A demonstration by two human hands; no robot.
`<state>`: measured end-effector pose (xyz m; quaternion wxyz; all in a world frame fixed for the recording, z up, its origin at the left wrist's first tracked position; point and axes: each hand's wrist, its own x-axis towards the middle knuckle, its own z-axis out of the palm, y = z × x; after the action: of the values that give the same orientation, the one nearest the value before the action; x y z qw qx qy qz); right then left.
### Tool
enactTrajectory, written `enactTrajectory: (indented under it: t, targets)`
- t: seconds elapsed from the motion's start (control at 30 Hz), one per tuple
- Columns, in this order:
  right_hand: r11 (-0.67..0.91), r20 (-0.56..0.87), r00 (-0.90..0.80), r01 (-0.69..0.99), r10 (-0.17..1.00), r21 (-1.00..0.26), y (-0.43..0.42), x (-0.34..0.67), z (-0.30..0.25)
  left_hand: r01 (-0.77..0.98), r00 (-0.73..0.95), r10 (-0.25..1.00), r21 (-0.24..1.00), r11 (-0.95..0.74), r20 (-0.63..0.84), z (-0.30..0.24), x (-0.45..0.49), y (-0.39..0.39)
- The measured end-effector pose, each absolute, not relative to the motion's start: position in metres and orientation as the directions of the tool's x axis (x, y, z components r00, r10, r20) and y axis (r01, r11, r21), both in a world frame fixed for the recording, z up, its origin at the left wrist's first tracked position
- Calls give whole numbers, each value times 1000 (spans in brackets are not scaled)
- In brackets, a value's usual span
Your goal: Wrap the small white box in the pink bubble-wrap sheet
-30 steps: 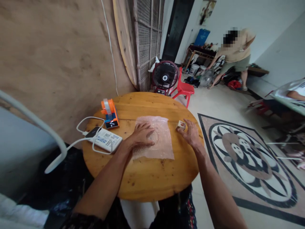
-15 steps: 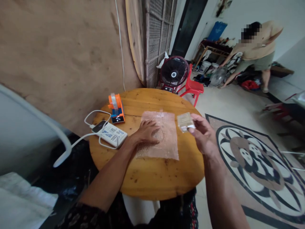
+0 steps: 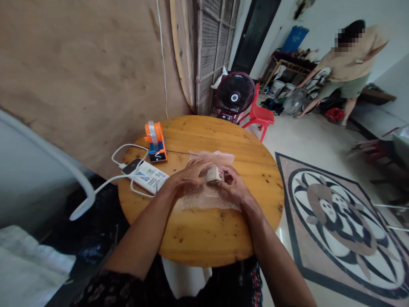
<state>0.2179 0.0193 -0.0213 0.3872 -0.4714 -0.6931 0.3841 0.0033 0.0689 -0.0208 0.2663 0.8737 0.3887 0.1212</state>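
Observation:
A small pale box with a red mark on one face sits above the middle of a pinkish sheet of bubble wrap. My right hand is closed on the box from its right side, thumb in front. On the left part of the wrap lies my left hand, its fingers stretched out beside the box. Whether its fingertips touch the box I cannot tell. The wrap is spread flat on a round wooden table, partly covered by both hands.
An orange and blue tape dispenser stands at the table's back left. Near it are a white box, a phone and a looped white cable. Behind are a fan, a red chair and a person bending down.
My right hand has brought the box left from the table's right side to the middle of the bubble wrap. My left hand stays on the wrap, now close beside the box.

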Motion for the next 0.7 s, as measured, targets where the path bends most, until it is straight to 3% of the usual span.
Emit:
enactTrajectory:
  t: [0.2,0.43,0.7]
  targets:
    - [498,324,-391,530,862,-687,20,212,-23,601,610,790,619,-506,53,-23,3,68]
    - [419,274,-362,422,891,-804,18,211,-25,562,600,788,630,-536,136,-19,9,69]
    - [337,203,-341,401,918,-852,18,213,-27,595,571,812,620,-511,122,-22,9,70]
